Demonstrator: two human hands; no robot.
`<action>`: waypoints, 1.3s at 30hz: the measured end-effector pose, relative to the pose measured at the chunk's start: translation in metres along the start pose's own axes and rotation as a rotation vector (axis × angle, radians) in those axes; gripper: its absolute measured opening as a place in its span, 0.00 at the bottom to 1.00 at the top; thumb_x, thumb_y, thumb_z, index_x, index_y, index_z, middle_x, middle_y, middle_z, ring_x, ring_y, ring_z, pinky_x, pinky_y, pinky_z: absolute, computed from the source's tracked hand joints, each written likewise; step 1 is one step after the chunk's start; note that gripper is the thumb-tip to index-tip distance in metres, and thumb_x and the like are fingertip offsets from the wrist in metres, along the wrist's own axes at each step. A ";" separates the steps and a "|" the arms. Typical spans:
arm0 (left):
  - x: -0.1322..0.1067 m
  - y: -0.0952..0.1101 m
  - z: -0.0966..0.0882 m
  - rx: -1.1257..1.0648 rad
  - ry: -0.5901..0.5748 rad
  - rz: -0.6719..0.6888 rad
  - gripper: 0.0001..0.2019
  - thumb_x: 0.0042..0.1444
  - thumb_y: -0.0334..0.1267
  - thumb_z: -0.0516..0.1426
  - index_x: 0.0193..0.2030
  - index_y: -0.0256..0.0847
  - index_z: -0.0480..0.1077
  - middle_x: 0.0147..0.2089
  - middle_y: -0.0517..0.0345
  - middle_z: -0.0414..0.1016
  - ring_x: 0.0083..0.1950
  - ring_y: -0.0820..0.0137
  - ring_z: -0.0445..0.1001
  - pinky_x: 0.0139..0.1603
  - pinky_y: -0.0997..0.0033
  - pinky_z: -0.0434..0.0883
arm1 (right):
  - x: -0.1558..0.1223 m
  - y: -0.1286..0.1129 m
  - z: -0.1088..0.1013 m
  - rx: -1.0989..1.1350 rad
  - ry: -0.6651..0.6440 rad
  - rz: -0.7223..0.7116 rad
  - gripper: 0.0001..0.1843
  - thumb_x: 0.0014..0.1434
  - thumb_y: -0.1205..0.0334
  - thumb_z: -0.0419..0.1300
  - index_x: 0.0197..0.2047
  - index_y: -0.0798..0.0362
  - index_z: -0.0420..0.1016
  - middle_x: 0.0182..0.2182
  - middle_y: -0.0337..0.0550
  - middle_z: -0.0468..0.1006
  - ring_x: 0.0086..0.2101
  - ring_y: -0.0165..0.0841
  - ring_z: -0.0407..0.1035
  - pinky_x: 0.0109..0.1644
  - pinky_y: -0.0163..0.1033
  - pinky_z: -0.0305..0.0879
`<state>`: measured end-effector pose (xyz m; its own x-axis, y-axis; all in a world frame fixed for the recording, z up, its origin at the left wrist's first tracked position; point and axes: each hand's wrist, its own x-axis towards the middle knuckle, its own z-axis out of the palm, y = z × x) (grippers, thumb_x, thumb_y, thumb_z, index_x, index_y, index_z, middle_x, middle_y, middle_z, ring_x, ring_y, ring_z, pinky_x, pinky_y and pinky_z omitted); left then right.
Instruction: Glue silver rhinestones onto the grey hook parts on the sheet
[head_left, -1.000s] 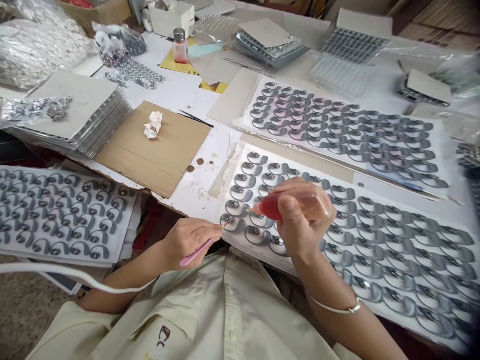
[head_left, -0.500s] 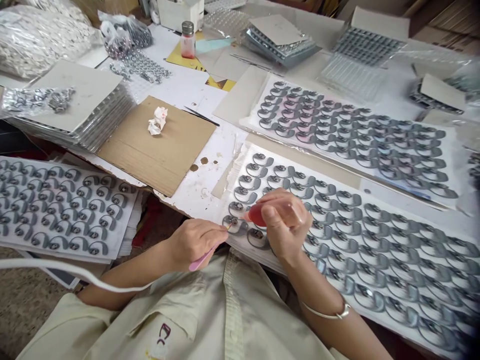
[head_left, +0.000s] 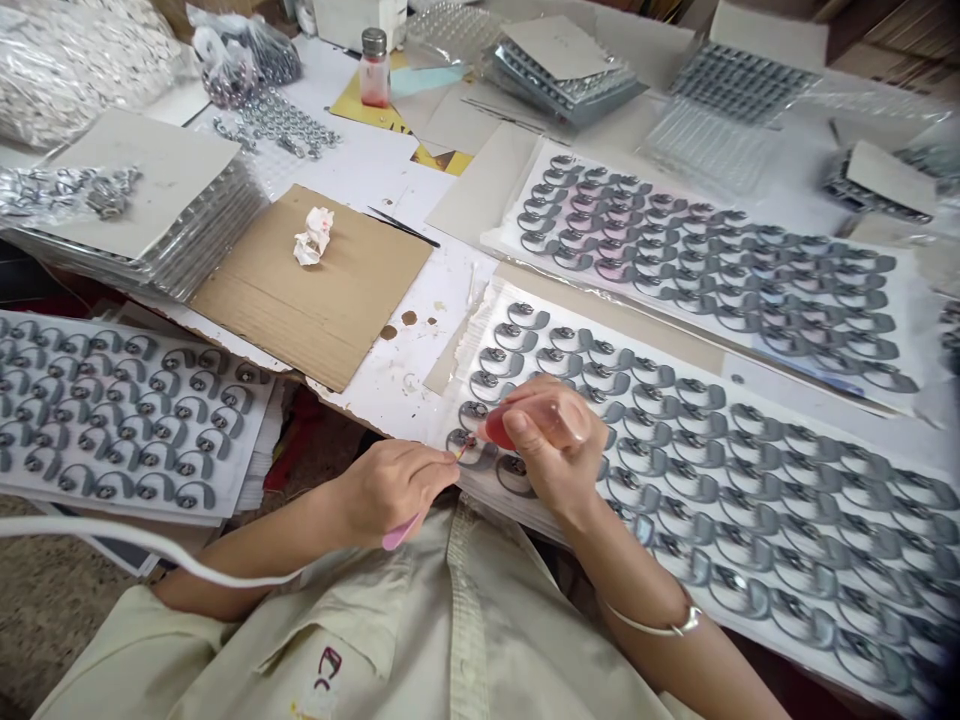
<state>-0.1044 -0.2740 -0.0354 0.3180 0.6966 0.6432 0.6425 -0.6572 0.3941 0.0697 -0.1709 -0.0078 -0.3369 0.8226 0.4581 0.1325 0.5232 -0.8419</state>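
Note:
My left hand point(head_left: 394, 485) is closed round a slim pink-handled tool point(head_left: 400, 532), its thin tip at the metal piece point(head_left: 480, 458) on the near left corner of a white sheet point(head_left: 491, 300). My right hand point(head_left: 562, 455) grips a clear squeeze bottle point(head_left: 496, 425) of red liquid, tilted so that its nozzle points down at this same piece. A bit of red shows where nozzle and tool tip meet; whether they touch the piece I cannot tell. Rows of similar curved grey metal pieces with round settings cover the sheet.
A second filled sheet point(head_left: 517, 225) lies behind, and another point(head_left: 247, 440) sits lower at left. Brown cardboard point(head_left: 322, 320) bears crumpled tissue point(head_left: 313, 238). Black tweezers point(head_left: 405, 227), a red-bottomed jar point(head_left: 374, 75) and stacked trays point(head_left: 187, 235) stand farther back.
My right hand has shifted slightly left with the bottle, bringing the nozzle over the corner piece. Red now shows there. My left hand has hardly moved.

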 end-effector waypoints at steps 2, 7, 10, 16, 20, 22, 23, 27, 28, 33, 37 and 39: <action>-0.002 0.000 0.001 0.000 0.008 -0.008 0.10 0.58 0.24 0.51 0.44 0.34 0.69 0.39 0.48 0.79 0.40 0.67 0.80 0.43 0.70 0.80 | 0.000 -0.001 0.001 0.015 0.001 -0.005 0.07 0.57 0.62 0.64 0.29 0.51 0.73 0.27 0.38 0.74 0.28 0.30 0.69 0.31 0.37 0.66; -0.001 -0.001 0.001 -0.007 0.018 -0.006 0.11 0.58 0.23 0.51 0.45 0.34 0.69 0.38 0.48 0.79 0.39 0.67 0.80 0.44 0.71 0.80 | -0.001 0.000 0.000 0.000 0.001 0.016 0.07 0.57 0.62 0.64 0.29 0.52 0.74 0.27 0.39 0.74 0.27 0.31 0.69 0.31 0.39 0.67; 0.001 -0.001 -0.002 -0.023 -0.003 0.003 0.10 0.57 0.23 0.52 0.44 0.33 0.70 0.38 0.47 0.80 0.40 0.67 0.81 0.44 0.71 0.80 | -0.001 0.002 -0.001 -0.016 -0.004 -0.033 0.06 0.57 0.64 0.63 0.29 0.51 0.74 0.27 0.39 0.74 0.28 0.31 0.69 0.33 0.40 0.66; 0.001 -0.001 -0.002 -0.044 0.006 0.013 0.10 0.56 0.22 0.53 0.43 0.30 0.70 0.38 0.45 0.79 0.40 0.65 0.81 0.43 0.69 0.80 | -0.001 0.004 0.000 -0.006 0.000 -0.090 0.05 0.57 0.67 0.64 0.29 0.50 0.74 0.28 0.39 0.74 0.30 0.31 0.69 0.33 0.39 0.66; 0.001 -0.002 -0.002 -0.041 0.003 0.024 0.10 0.56 0.22 0.52 0.43 0.30 0.70 0.38 0.44 0.79 0.40 0.65 0.81 0.43 0.68 0.81 | -0.002 0.004 0.000 -0.019 0.004 -0.097 0.05 0.57 0.67 0.63 0.30 0.50 0.74 0.29 0.39 0.74 0.30 0.31 0.69 0.33 0.40 0.65; 0.002 -0.002 -0.003 -0.032 0.002 0.031 0.10 0.56 0.23 0.52 0.44 0.31 0.70 0.38 0.45 0.80 0.40 0.65 0.81 0.43 0.68 0.81 | -0.002 0.003 0.000 -0.023 0.001 -0.109 0.05 0.57 0.67 0.63 0.29 0.50 0.74 0.28 0.39 0.73 0.30 0.31 0.69 0.33 0.41 0.65; 0.002 -0.002 -0.003 -0.029 -0.001 0.034 0.10 0.57 0.23 0.52 0.44 0.31 0.70 0.38 0.45 0.80 0.40 0.65 0.81 0.43 0.69 0.81 | -0.002 0.003 0.000 -0.022 -0.002 -0.116 0.05 0.57 0.67 0.63 0.29 0.50 0.74 0.28 0.39 0.73 0.30 0.31 0.68 0.33 0.40 0.65; 0.003 -0.002 -0.004 -0.029 -0.003 0.037 0.09 0.57 0.23 0.52 0.44 0.31 0.69 0.38 0.45 0.80 0.39 0.65 0.81 0.43 0.69 0.81 | -0.003 0.003 0.000 -0.013 -0.001 -0.118 0.06 0.57 0.68 0.63 0.29 0.50 0.74 0.28 0.39 0.73 0.30 0.31 0.69 0.33 0.40 0.65; 0.003 -0.002 -0.004 -0.029 -0.001 0.035 0.09 0.57 0.22 0.52 0.43 0.31 0.69 0.38 0.45 0.80 0.39 0.65 0.81 0.43 0.69 0.81 | -0.003 0.003 0.000 -0.010 0.003 -0.116 0.06 0.57 0.69 0.63 0.29 0.51 0.74 0.28 0.39 0.73 0.30 0.32 0.69 0.33 0.40 0.65; 0.003 -0.003 -0.004 -0.030 -0.009 0.043 0.11 0.56 0.22 0.52 0.44 0.30 0.69 0.38 0.45 0.80 0.40 0.65 0.81 0.44 0.68 0.81 | -0.004 0.004 0.001 0.004 0.034 -0.100 0.05 0.56 0.69 0.63 0.30 0.51 0.74 0.28 0.39 0.73 0.30 0.32 0.68 0.34 0.40 0.65; 0.003 -0.003 -0.004 -0.026 -0.005 0.050 0.10 0.56 0.22 0.52 0.44 0.30 0.69 0.38 0.45 0.80 0.40 0.65 0.81 0.43 0.69 0.81 | -0.004 0.004 0.001 0.025 0.058 -0.088 0.04 0.56 0.68 0.64 0.30 0.51 0.74 0.28 0.39 0.73 0.30 0.32 0.68 0.34 0.40 0.65; 0.003 -0.002 -0.004 -0.024 -0.004 0.050 0.10 0.56 0.22 0.52 0.44 0.30 0.69 0.38 0.46 0.80 0.40 0.65 0.81 0.43 0.69 0.81 | -0.004 0.004 0.001 0.027 0.047 -0.086 0.04 0.56 0.68 0.64 0.30 0.51 0.74 0.28 0.39 0.73 0.30 0.32 0.68 0.33 0.40 0.65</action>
<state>-0.1078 -0.2713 -0.0315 0.3523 0.6638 0.6597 0.6086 -0.6980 0.3773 0.0706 -0.1718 -0.0133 -0.3018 0.7850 0.5411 0.0795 0.5863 -0.8062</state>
